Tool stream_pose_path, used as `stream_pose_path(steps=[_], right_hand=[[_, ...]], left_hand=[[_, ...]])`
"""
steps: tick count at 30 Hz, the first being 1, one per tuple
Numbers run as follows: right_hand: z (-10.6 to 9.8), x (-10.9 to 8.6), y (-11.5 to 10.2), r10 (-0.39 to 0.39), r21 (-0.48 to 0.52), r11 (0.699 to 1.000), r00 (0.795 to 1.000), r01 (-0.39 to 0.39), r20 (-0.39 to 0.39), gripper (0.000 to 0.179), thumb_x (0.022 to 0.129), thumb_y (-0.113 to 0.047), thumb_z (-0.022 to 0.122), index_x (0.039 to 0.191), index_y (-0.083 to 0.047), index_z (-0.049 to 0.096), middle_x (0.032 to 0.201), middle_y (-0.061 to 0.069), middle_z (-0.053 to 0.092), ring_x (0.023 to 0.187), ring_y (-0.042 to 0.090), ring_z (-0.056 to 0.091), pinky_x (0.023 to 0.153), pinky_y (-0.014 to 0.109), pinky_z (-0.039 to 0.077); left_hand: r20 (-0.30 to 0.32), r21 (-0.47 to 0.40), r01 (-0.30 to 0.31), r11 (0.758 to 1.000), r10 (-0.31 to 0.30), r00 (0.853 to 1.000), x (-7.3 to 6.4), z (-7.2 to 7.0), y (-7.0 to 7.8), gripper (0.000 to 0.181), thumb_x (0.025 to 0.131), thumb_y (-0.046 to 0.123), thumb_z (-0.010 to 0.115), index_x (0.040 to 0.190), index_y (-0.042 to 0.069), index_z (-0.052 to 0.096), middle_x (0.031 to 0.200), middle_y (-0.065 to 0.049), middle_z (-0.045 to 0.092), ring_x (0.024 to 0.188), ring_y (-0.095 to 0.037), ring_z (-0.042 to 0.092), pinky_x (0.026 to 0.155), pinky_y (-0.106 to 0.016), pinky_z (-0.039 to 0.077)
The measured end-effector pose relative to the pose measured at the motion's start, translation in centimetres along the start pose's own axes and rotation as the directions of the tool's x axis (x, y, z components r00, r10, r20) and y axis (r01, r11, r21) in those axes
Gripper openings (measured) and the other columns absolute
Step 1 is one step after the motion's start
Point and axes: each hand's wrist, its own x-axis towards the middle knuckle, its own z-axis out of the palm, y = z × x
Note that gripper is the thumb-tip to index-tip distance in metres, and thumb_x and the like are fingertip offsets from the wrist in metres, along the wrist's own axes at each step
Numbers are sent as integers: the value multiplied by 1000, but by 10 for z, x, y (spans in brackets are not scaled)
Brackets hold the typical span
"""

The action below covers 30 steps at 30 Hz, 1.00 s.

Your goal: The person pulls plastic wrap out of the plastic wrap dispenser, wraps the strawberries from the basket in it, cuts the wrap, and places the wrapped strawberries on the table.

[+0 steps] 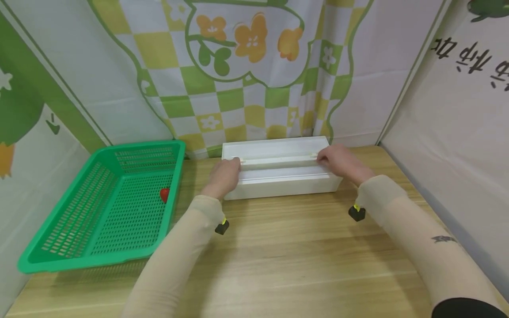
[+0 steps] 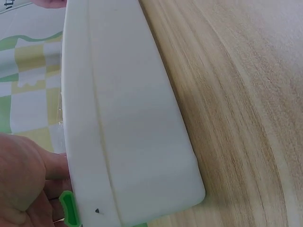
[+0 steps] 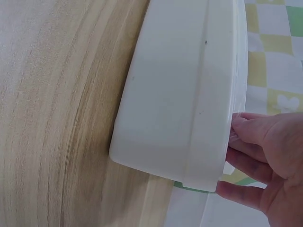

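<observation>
A long white box (image 1: 282,187), open at the top, lies crosswise near the back of the table, with a narrow pale bar (image 1: 278,163) running along its inside. My left hand (image 1: 222,176) is at the box's left end, fingers curled over the inner bar's end. At the opposite end my right hand (image 1: 342,163) pinches clear plastic film (image 3: 233,137) between thumb and forefinger. Clear film (image 2: 60,137) also shows along the box's edge in the left wrist view, close to the left hand. The left fingertips are partly hidden behind the box wall.
A green plastic basket (image 1: 107,255) stands on the left of the wooden table (image 1: 286,251), with a small red item (image 1: 164,194) inside against its right wall. Behind the box hangs a checked, flowered curtain (image 1: 254,99). A white fabric wall (image 1: 445,115) borders the right side.
</observation>
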Motion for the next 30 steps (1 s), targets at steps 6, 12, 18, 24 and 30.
stream_pose_path(steps=[6,12,18,24,30], right_hand=[[-5,3,0,19,35,999,1000,-19,10,17,94,-5,62,106,0,74,112,20,72,108,39,66,100,51,51],[-9,4,1,28,60,998,999,-30,30,17,94,-5,63,105,1,74,112,20,72,109,39,66,100,51,51],[-19,4,3,37,100,994,999,-39,22,17,95,-5,61,105,3,73,103,20,74,98,36,69,92,50,55],[-33,5,0,41,111,993,999,-42,6,17,96,-4,59,104,5,72,96,20,74,84,32,72,80,44,59],[-43,8,0,65,156,985,998,-68,26,20,98,-2,55,108,8,69,97,23,72,74,26,71,71,36,61]], left_hand=[[-1,-36,6,999,-6,1000,1,-3,0,16,99,1,47,109,1,59,102,-17,71,88,-32,68,80,-42,58],[22,-107,15,994,-13,1000,3,-8,-2,21,104,8,39,109,1,58,100,-16,69,83,-26,63,79,-39,57],[8,-125,12,992,-11,1000,3,-20,-1,22,101,3,39,110,-1,58,107,-18,69,92,-33,66,83,-43,57],[-28,-142,-29,989,26,999,1,-34,-2,18,99,0,48,112,-2,60,113,-19,69,104,-36,66,93,-45,55],[-49,-152,-65,986,58,997,-1,-46,-3,18,99,1,50,113,-4,61,114,-18,69,107,-32,65,95,-43,53]])
